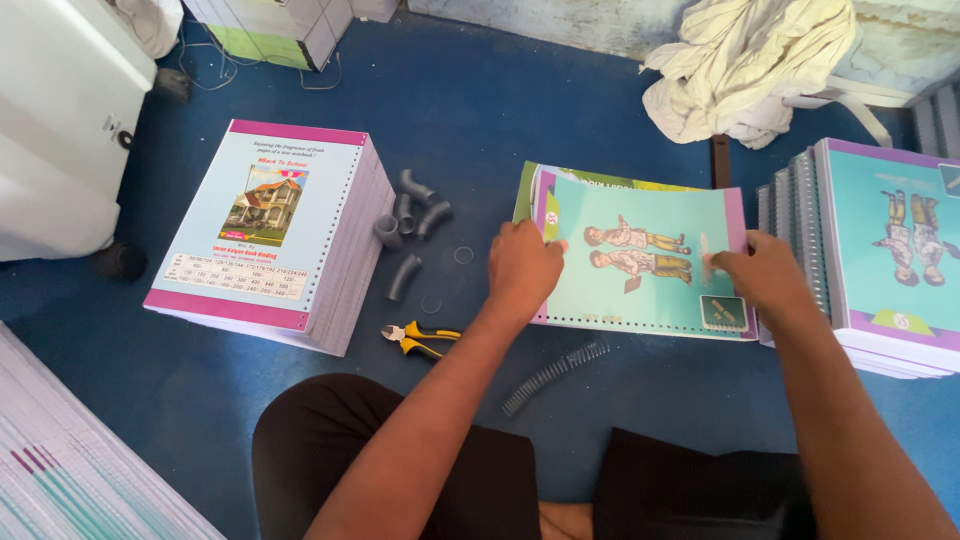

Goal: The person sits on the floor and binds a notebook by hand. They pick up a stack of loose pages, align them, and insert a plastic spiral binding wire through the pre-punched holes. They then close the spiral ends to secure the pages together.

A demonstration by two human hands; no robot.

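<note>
From the head camera, the person is sitting on a blue floor [600, 110] with both arms reaching forward. The left hand [522, 268] is pressing flat, fingers released, on the left edge of a teal notebook cover [650, 260] showing 2 cartoon figures — the cover is lying on the floor just ahead of the knees. The right hand [765, 275] is pinching the cover's right edge, its grip clenched on the sheet. A loose spiral binding coil [556, 375] is lying on the floor below the cover, and yellow-handled pliers [420, 340] are lying near the left forearm. Grey pipe bends [410, 225] are sitting beside a tall stack of punched pages [275, 230] at the left. A stack of bound notebooks [880, 260] is resting just beside the right hand — a crumpled cloth [750, 65] is lying beyond.
</note>
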